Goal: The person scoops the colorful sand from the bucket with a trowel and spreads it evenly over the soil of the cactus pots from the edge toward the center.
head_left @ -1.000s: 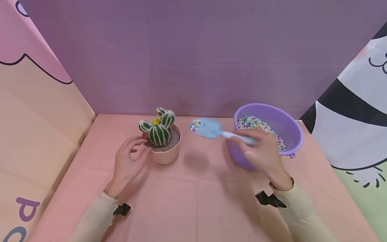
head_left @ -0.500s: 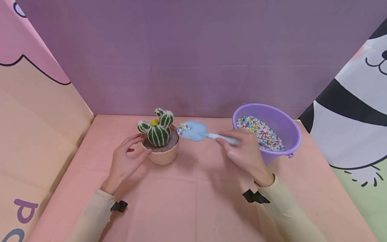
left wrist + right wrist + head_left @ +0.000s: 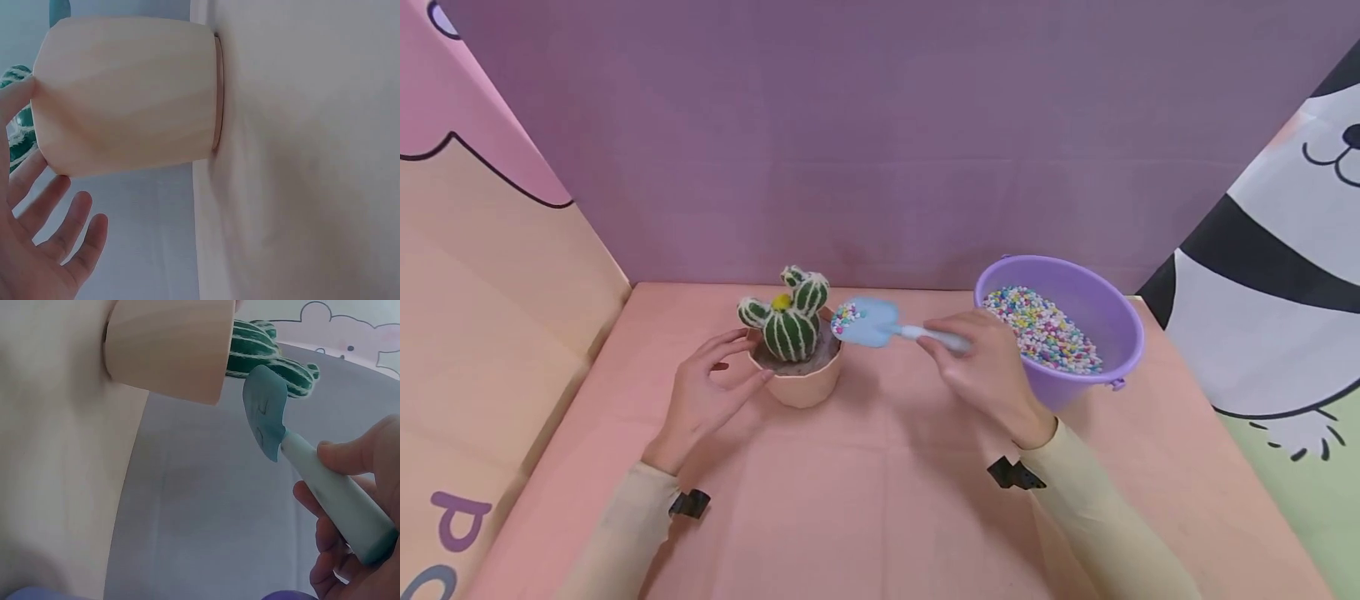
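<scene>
A green striped toy cactus point(image 3: 790, 335) with a yellow flower stands in a peach flowerpot point(image 3: 805, 390) full of grey filling. My left hand point(image 3: 703, 398) is at the pot's left side, thumb and index fingertips touching the rim, the other fingers loosely spread in the left wrist view. With my right hand point(image 3: 988, 371) I grip the pale handle of a light blue toy trowel point(image 3: 880, 323). Small multicoloured beads point(image 3: 847, 317) sit at the blade's tip, which overlaps the pot's right rim in the head view. In the right wrist view the blade point(image 3: 264, 412) is beside the cactus.
A purple bucket point(image 3: 1108, 312) partly filled with multicoloured beads point(image 3: 1052, 333) stands to the right, behind my right hand. The pink-covered table point(image 3: 820, 508) meets a purple backdrop point(image 3: 880, 150) at the back. Printed side panels flank it left and right.
My right hand has carried the trowel with its beads leftward, away from the bucket to the pot's right rim. My left hand has stayed at the pot.
</scene>
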### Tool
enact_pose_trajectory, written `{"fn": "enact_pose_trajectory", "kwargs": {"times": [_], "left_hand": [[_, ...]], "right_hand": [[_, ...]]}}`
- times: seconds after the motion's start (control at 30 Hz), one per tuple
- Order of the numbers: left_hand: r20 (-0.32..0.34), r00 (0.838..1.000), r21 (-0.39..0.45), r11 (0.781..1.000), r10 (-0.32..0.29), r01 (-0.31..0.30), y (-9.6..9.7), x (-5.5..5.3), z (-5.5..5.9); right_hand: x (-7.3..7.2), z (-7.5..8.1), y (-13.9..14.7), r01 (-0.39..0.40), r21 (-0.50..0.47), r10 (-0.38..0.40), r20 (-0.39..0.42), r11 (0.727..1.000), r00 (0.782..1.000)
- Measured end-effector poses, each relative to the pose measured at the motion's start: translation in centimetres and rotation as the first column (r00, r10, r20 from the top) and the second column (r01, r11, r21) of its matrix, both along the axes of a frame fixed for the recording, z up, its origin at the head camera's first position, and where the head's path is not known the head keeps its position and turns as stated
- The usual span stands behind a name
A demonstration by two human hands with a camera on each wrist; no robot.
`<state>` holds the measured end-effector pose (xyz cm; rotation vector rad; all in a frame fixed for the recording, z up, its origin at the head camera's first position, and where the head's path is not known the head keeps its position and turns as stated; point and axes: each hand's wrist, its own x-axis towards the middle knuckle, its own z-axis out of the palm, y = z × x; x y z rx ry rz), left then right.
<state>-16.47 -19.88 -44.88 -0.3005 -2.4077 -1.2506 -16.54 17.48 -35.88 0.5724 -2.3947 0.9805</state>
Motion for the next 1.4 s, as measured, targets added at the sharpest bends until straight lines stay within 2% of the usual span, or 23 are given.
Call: {"fn": "enact_pose_trajectory", "kwargs": {"times": [0.1,0.23,0.37,0.5,0.67,1.17,1.4], "left_hand": [[-0.004,1.0,-0.008,1.0,-0.002,0.002,-0.2,0.0,0.2],[-0.007,1.0,-0.019,1.0,-0.022,0.022,-0.5,-0.1,0.5],[-0.003,0.999,-0.028,0.998,-0.05,0.05,-0.9,-0.3,0.6],[0.016,0.996,-0.012,0.996,-0.091,0.091,-1.2,-0.6,0.5],[0.042,0.992,0.02,0.992,-0.122,0.121,-1.4,-0.7,0.4],[0.056,0.99,0.013,0.992,-0.129,0.128,-0.7,-0.8,0.4],[0.047,0.994,-0.006,0.995,-0.101,0.101,-0.8,-0.9,0.3]], "right_hand": [[-0.2,-0.1,-0.4,-0.013,0.011,0.013,-0.014,1.0,1.0],[-0.5,-0.3,-0.8,-0.03,0.064,0.035,-0.09,0.997,0.995],[-0.7,-0.6,-1.2,-0.043,0.134,0.068,-0.188,0.99,0.98],[-0.8,-0.7,-1.4,-0.052,0.171,0.092,-0.24,0.984,0.966],[-0.7,-0.8,-1.6,-0.06,0.192,0.11,-0.264,0.98,0.958],[-0.6,-0.9,-1.7,-0.031,0.215,0.1,-0.316,0.976,0.944],[-0.6,-1.0,-1.8,-0.023,0.202,0.091,-0.334,0.979,0.938]]}}
